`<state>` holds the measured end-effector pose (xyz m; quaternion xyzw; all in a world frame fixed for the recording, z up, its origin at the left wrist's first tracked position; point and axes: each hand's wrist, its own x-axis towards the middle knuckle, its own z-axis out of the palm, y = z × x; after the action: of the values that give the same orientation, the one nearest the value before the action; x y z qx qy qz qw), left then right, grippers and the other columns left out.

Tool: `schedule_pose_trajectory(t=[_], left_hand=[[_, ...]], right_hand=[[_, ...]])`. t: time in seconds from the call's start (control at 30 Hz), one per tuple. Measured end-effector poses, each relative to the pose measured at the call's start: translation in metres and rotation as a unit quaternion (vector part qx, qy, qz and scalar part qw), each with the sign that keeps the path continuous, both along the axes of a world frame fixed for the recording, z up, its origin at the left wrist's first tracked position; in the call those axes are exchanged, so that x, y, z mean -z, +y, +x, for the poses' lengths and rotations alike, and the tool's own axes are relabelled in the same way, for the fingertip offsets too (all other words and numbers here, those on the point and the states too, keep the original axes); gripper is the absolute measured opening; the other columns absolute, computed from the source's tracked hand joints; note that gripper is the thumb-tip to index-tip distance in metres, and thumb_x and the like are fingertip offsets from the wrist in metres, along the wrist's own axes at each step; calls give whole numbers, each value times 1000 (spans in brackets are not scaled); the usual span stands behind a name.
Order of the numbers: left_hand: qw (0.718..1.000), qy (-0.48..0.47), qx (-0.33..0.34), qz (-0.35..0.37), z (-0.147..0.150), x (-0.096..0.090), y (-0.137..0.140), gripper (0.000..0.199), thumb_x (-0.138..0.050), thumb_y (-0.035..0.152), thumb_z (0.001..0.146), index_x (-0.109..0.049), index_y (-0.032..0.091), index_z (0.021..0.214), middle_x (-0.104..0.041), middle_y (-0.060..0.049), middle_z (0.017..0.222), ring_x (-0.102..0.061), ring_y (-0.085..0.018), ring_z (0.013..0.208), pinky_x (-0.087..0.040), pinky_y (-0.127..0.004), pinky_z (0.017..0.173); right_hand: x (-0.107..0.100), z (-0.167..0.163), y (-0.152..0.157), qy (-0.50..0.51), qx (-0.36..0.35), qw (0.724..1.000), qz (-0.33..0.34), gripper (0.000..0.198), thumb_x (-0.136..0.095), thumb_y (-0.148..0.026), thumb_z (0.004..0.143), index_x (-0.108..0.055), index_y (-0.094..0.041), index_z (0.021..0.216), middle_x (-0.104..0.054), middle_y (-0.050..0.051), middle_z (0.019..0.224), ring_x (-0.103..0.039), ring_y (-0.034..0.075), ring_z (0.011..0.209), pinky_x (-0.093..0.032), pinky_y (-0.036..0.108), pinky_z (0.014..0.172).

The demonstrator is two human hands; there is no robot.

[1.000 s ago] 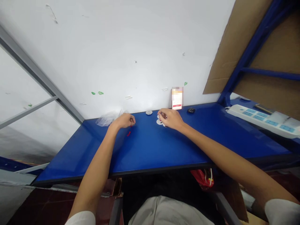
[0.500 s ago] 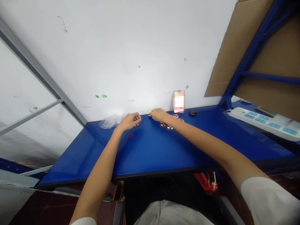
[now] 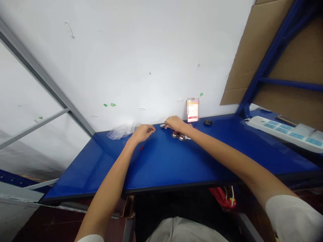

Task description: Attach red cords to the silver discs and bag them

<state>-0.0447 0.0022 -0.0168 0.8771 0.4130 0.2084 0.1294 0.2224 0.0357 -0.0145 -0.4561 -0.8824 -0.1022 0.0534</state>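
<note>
My right hand (image 3: pixel 174 123) is over the far part of the blue table, its fingertips closed at the edge of a round shiny metal disc (image 3: pixel 162 126). Below and right of that hand, several similar round metal pieces with red bits (image 3: pixel 181 137) lie grouped, partly hidden by my wrist and forearm. My left hand (image 3: pixel 144 133) hovers left of the disc, thumb and fingers pinched together; whatever they hold, if anything, is too small to see. A small red loop of cord (image 3: pixel 142 147) lies just below it. Behind that hand rests a clear plastic bag (image 3: pixel 121 131).
A lit phone (image 3: pixel 193 110) leans on the white wall at the back of the blue table (image 3: pixel 161 168). A small black object (image 3: pixel 208 122) lies to its right. At the far right sits a white power strip (image 3: pixel 287 132) near a blue frame (image 3: pixel 267 60) and cardboard.
The metal disc shows more, now looking flat at my right fingertips, and that hand has shifted slightly right. My left hand has moved a little right and its fingers have drawn together.
</note>
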Motion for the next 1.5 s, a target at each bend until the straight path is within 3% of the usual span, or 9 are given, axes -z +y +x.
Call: schedule_pose_trajectory(t=[0.2, 0.37, 0.53, 0.63, 0.73, 0.9, 1.03, 1.27, 1.5], left_hand=[[989, -120, -20, -86, 3, -4, -3, 34, -61, 35, 99, -80, 16, 120, -80, -10, 100, -74, -20, 83, -60, -29, 71], [954, -274, 41, -112, 27, -13, -21, 41, -72, 48, 97, -83, 17, 121, -78, -12, 110, -72, -20, 88, -61, -31, 74], [927, -325, 80, -170, 55, -7, -39, 40, -82, 50, 90, -85, 17, 112, -81, -11, 110, -73, -23, 92, -60, -33, 77], [910, -355, 73, -202, 62, -1, -42, 40, -85, 49, 88, -82, 16, 109, -82, -12, 113, -75, -25, 99, -60, -35, 84], [893, -393, 69, -210, 65, 2, -43, 38, -88, 45, 86, -76, 16, 108, -82, -12, 114, -76, -25, 108, -59, -39, 99], [867, -435, 38, -239, 64, 6, -41, 46, -95, 42, 78, -71, 16, 107, -83, -12, 108, -78, -24, 96, -62, -40, 92], [866, -434, 15, -248, 61, 11, -35, 51, -95, 44, 77, -77, 14, 113, -82, -14, 112, -77, -24, 94, -63, -40, 90], [889, -407, 3, -209, 60, 8, -35, 41, -85, 52, 86, -71, 17, 103, -76, -4, 89, -66, -13, 66, -57, -28, 64], [890, -405, 42, -203, 64, 6, -39, 38, -85, 45, 87, -61, 17, 96, -76, -6, 91, -73, -16, 74, -59, -29, 68]], right_hand=[[-14, 21, -16, 249, -66, 966, -5, 21, -64, -24, 104, -84, -21, 106, -82, 9, 120, -75, 24, 110, -53, 32, 98], [-6, 40, -69, 439, -143, 881, -100, 19, -69, -33, 100, -83, -23, 106, -81, 8, 115, -77, 23, 103, -61, 38, 95], [10, 43, -92, 611, -102, 730, -289, 36, -87, -47, 85, -77, -19, 105, -82, 6, 88, -81, 23, 80, -67, 38, 80], [15, 40, -89, 618, -101, 698, -347, 43, -92, -48, 80, -74, -18, 104, -82, 7, 86, -81, 23, 78, -68, 38, 79], [17, 42, -90, 596, -120, 720, -335, 36, -87, -48, 86, -73, -19, 100, -83, 7, 92, -81, 23, 85, -66, 40, 84], [13, 51, -101, 444, -160, 878, -74, 17, -70, -36, 102, -83, -26, 101, -76, 8, 119, -74, 21, 99, -58, 34, 88], [16, 54, -103, 325, -133, 936, 27, 23, -62, -31, 107, -85, -30, 110, -79, 5, 108, -73, 19, 90, -53, 29, 79], [27, 52, -97, 323, -58, 944, 7, 24, -62, -27, 105, -82, -32, 118, -85, -1, 99, -80, 20, 90, -57, 30, 88], [33, 44, -94, 459, -95, 879, -89, 22, -64, -21, 99, -76, -28, 116, -85, 1, 108, -83, 21, 98, -65, 33, 90]])
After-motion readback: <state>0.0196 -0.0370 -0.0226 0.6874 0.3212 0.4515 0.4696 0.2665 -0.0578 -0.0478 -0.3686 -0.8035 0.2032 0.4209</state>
